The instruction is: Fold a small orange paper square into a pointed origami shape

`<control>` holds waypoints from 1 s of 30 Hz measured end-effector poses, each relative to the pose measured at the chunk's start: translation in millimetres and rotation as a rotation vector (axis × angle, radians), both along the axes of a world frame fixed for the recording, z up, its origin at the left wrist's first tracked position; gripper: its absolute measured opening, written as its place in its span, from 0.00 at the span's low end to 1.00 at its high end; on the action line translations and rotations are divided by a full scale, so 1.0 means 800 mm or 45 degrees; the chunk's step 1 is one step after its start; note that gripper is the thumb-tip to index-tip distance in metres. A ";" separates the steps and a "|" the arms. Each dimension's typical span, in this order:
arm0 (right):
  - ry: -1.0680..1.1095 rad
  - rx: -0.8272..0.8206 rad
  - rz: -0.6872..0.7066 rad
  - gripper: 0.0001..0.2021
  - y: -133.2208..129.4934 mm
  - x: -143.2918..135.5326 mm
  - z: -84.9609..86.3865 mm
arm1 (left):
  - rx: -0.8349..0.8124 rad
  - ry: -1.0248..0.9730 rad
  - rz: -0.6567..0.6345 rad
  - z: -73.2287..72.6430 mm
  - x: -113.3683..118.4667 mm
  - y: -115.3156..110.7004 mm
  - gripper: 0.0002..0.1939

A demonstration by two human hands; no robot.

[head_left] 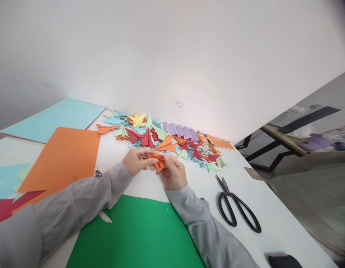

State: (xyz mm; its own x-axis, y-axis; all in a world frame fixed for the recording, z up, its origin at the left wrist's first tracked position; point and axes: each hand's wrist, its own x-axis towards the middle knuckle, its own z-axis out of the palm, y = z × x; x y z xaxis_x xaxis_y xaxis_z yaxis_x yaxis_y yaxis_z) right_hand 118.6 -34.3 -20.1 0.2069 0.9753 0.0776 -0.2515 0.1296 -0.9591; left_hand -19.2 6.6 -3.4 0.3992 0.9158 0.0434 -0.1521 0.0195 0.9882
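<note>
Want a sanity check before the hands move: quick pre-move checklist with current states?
1. Left hand gripping the folded orange paper: ok.
2. Right hand gripping the same piece: ok.
3. Scissors apart from both hands: ok.
4. Scissors closed: not ok, blades slightly open.
5. Green sheet uncovered: not ok, gray sleeves overlap it.
6. All folds even on the held piece: cannot tell, hands partly hide it.

That small piece of folded orange paper (159,164) is pinched at either side, between the left hand (138,162) and the right hand (175,173), over the white table (144,187); I can make out creases and angled layers, though its outer edges are partly covered
</note>
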 end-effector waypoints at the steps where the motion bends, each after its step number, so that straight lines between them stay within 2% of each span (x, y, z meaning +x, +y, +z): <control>1: -0.005 -0.001 -0.006 0.15 0.000 0.000 0.000 | 0.006 0.012 -0.005 0.000 0.000 0.000 0.18; 6: -0.152 0.051 -0.005 0.13 -0.002 -0.001 -0.002 | 0.031 0.026 -0.004 -0.001 -0.001 -0.002 0.22; 9: -0.217 0.106 -0.005 0.13 -0.003 -0.003 0.000 | 0.060 0.021 0.005 -0.002 -0.001 -0.001 0.19; 17: -0.212 0.151 0.115 0.25 -0.008 -0.011 0.010 | 0.066 -0.034 0.070 -0.005 -0.001 0.002 0.14; 19: -0.222 0.126 0.095 0.23 -0.008 -0.011 0.008 | 0.092 -0.016 0.081 -0.005 -0.001 0.001 0.14; 24: -0.277 0.078 0.021 0.08 -0.005 -0.009 0.000 | 0.204 0.056 0.121 -0.006 -0.001 -0.001 0.12; 30: -0.321 0.042 -0.029 0.05 -0.004 -0.010 0.001 | 0.230 0.066 0.112 -0.008 -0.001 -0.002 0.13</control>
